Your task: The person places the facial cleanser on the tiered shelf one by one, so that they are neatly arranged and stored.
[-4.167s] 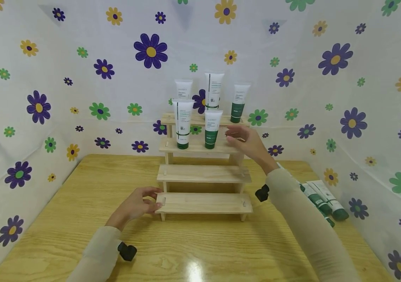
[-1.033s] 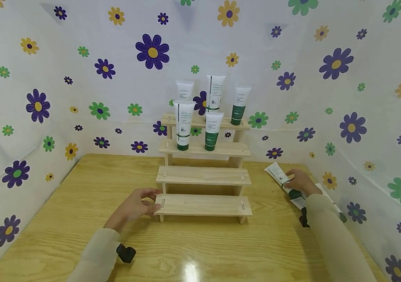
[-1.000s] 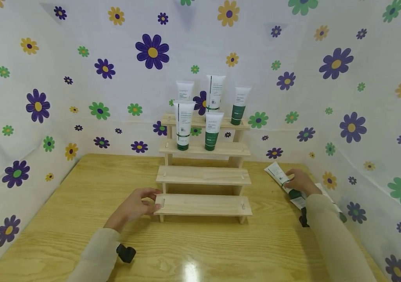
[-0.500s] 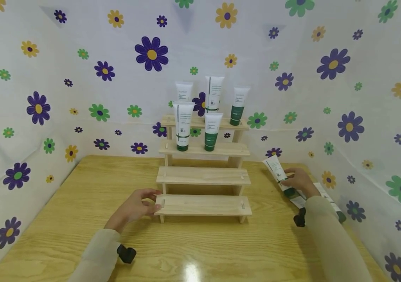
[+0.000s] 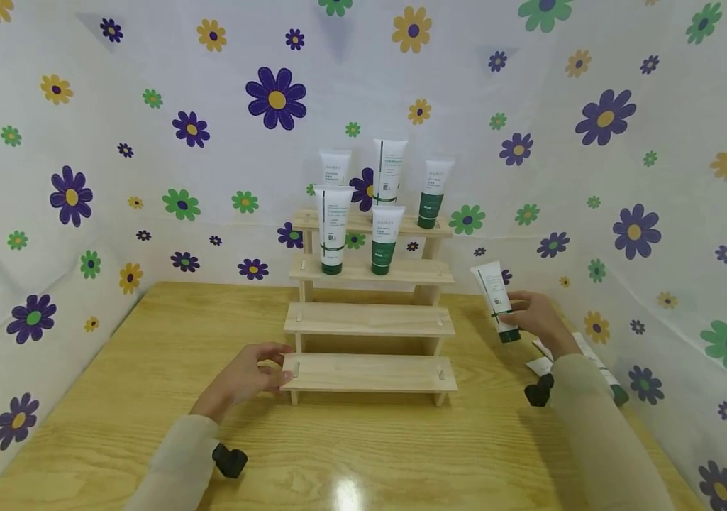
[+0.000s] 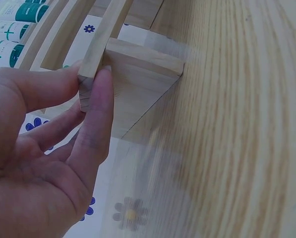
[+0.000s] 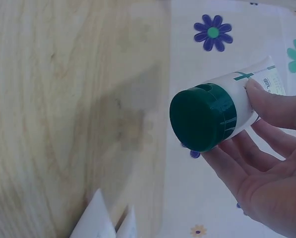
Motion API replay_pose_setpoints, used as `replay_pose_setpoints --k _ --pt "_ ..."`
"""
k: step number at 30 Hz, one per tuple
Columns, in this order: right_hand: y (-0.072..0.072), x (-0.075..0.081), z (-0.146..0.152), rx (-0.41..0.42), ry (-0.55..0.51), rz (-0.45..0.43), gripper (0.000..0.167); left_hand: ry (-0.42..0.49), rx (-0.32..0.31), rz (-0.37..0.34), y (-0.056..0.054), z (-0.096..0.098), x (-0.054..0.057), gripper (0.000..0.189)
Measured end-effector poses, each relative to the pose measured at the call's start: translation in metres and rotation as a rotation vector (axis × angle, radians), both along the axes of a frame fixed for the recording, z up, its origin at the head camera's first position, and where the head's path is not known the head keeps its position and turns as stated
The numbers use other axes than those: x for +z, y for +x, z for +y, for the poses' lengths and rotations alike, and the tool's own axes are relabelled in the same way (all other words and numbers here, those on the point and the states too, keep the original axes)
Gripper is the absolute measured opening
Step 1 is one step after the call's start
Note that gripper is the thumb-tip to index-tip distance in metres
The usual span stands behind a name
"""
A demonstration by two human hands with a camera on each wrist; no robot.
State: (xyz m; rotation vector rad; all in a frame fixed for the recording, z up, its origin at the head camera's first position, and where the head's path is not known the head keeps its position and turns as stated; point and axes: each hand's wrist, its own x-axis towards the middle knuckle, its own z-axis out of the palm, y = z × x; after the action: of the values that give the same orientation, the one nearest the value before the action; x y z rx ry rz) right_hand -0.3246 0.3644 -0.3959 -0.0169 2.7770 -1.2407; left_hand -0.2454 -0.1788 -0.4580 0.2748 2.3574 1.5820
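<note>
My right hand (image 5: 538,319) grips a white squeeze tube (image 5: 494,294) with a dark green cap (image 7: 202,119), held off the table at the right, cap down and slightly tilted. In the left wrist view my left hand (image 6: 53,148) pinches the end of the lowest board of a wooden step rack (image 5: 369,372) between thumb and fingers. Two tubes stand on the rack's second step from the top: a mostly white tube (image 5: 333,231) and a white-and-green tube (image 5: 385,241). Behind them on the top step stand a middle tube (image 5: 389,170), a right tube (image 5: 433,191) and a partly hidden left tube (image 5: 335,167).
More tubes (image 5: 599,362) lie on the wooden table (image 5: 261,454) at the right, partly hidden by the right forearm. White flower-patterned cloth (image 5: 210,163) encloses the table at the back and sides. The rack's two lower steps (image 5: 369,319) bear no tubes.
The right hand has gone from beside the rack to the tubes at the right, taken one, lifted it and turned it more upright. The left hand has stayed on the rack.
</note>
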Motion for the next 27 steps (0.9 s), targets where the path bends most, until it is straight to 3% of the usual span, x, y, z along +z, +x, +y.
replay_pose_setpoints --k 8,27 --pt "0.002 0.021 -0.013 0.001 -0.055 0.036 0.07 -0.005 -0.004 0.003 0.0 0.0 0.0 0.05" --pt "0.007 0.066 -0.058 -0.047 -0.173 0.24 0.071 0.013 -0.031 0.019 -0.002 -0.003 -0.002 0.049"
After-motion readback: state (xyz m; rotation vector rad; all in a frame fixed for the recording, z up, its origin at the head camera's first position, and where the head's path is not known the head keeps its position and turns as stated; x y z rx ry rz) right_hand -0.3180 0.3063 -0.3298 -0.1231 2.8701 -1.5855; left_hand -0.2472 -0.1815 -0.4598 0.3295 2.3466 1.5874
